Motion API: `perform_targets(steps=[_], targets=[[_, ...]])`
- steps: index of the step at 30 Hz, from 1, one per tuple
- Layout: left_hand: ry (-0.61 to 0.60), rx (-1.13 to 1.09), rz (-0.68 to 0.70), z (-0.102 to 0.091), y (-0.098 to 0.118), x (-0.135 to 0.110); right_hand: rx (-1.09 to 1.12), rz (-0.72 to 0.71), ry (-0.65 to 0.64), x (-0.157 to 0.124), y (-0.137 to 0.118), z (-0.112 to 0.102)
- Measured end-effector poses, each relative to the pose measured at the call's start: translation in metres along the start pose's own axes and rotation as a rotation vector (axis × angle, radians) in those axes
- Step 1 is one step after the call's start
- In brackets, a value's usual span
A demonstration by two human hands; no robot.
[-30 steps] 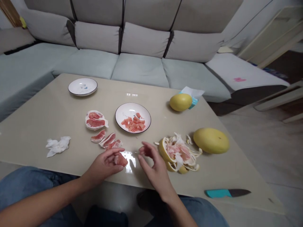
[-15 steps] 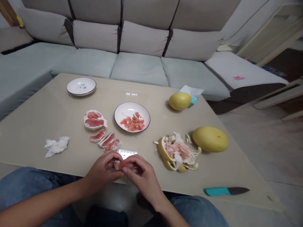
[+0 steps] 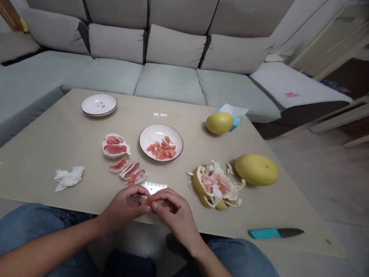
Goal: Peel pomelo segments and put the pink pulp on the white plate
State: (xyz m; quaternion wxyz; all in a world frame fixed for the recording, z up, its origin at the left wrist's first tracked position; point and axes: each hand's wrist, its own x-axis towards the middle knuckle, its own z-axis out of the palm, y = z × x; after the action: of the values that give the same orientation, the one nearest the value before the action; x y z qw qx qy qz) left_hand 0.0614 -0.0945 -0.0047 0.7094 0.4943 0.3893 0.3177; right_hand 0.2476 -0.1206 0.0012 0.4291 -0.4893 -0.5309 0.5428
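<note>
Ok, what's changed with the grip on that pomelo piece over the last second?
The right hand has moved left, away from the peel pile, and closed on the pomelo segment that the left hand was already holding. Both hands now grip it together near the table's edge. The plate of diced flesh and the teal-handled knife stayed put.

On the beige stone counter (image 3: 72,130), a round white ceramic plate (image 3: 160,132) holding pink pomelo pieces (image 3: 160,150) sits mid-counter, with a smaller white plate (image 3: 99,105) behind and left. Left of it lie peeled pink pomelo segments (image 3: 115,146), then crumpled white tissue (image 3: 69,178). Rightward, yellow pomelo peel (image 3: 215,186) lies beside a whole yellow pomelo (image 3: 256,169), a teal-handled steel knife (image 3: 275,233) before them.
</note>
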Motion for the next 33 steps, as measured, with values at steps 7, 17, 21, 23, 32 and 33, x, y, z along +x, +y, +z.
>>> perform_targets(steps=[7, 17, 21, 23, 32, 33], targets=[[0.002, -0.036, 0.002, -0.0025, -0.002, 0.0029, 0.088, 0.037, 0.015, -0.0003, 0.0075, 0.0015], [0.022, -0.11, 0.002, -0.0041, 0.0001, 0.0045, 0.274, 0.068, 0.03, 0.0022, 0.0048, 0.0009], [0.029, -0.122, -0.011, -0.0052, -0.0006, 0.0057, 0.267, 0.073, 0.06, 0.0019, 0.0054, 0.0011], [0.025, -0.133, -0.009, -0.0056, -0.0007, 0.0057, 0.284, 0.073, 0.057, 0.0017, 0.0056, 0.0017], [0.047, -0.054, 0.157, -0.003, -0.0037, 0.0039, 0.296, 0.166, 0.012, 0.0013, 0.0077, 0.005], [0.052, -0.052, 0.172, -0.0028, -0.004, 0.004, 0.302, 0.19, 0.002, 0.001, 0.0078, 0.0052]])
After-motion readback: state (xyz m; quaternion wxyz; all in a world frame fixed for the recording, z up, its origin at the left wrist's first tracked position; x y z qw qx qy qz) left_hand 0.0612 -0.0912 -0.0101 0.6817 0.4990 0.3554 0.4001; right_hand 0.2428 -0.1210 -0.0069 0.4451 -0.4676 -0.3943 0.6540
